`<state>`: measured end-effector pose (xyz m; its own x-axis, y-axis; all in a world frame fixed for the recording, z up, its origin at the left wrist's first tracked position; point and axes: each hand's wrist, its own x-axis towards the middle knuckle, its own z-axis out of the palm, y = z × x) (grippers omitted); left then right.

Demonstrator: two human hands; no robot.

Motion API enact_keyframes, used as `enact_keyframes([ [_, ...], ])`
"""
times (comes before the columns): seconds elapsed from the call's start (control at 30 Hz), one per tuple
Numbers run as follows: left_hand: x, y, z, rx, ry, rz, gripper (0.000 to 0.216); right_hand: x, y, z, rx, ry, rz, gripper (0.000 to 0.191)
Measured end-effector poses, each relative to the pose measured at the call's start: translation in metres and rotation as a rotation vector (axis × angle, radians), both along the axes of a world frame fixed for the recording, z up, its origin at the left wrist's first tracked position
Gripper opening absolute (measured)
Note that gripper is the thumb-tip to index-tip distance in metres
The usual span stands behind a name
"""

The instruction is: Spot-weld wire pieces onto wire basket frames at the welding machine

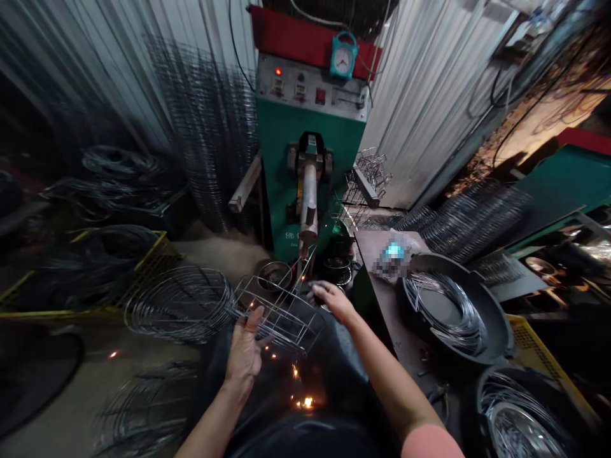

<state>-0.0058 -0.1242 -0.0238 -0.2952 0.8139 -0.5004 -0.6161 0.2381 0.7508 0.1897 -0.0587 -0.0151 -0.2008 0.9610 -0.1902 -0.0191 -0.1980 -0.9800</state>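
Note:
A rectangular rack of thin metal wire (281, 312) is held low in front of the green spot welder (310, 184), its far part under the welder's electrode tip (308, 235). My left hand (245, 353) grips the rack's near left side, thumb on top and fingers beneath. At the far right side is my right hand (331, 300), fingers pinched together at the rack's wires; their exact hold is hard to make out. Sparks (305, 402) glow over the dark cover on my lap, and several more scatter near the left hand.
Wire rings (181, 305) are piled at left, beside a yellow crate (147, 267). On the right-hand table (382, 286) are a black pan (501, 318) with coiled wires and another container (477, 407). Stacked wire racks (205, 127) lean against the corrugated wall. A metal bowl (275, 275) sits below the welder.

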Motion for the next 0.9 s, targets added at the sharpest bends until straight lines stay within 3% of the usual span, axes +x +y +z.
enact_keyframes([
  [0.07, 0.001, -0.001, -0.002, 0.015, -0.025, 0.015, 0.03, 0.005, -0.022, -0.008, 0.009, -0.079, 0.094, 0.036],
  [0.17, 0.0, 0.001, -0.005, 0.013, -0.052, 0.029, 0.027, 0.004, -0.038, -0.013, 0.073, -0.148, 0.12, 0.034],
  [0.47, -0.003, 0.01, 0.006, -0.052, -0.008, -0.014, 0.023, -0.006, -0.035, -0.002, 0.123, -0.115, 0.07, 0.035],
  [0.63, -0.006, 0.01, -0.003, 0.006, -0.02, -0.036, 0.026, -0.012, -0.039, -0.009, 0.126, -0.093, 0.066, 0.038],
  [0.77, -0.012, 0.002, -0.009, 0.092, -0.028, -0.087, 0.035, -0.014, -0.051, -0.011, 0.105, -0.101, 0.06, 0.041],
  [0.9, -0.015, -0.016, 0.003, 0.099, 0.049, -0.12, 0.042, 0.009, -0.079, -0.016, 0.105, -0.275, 0.195, 0.043],
])
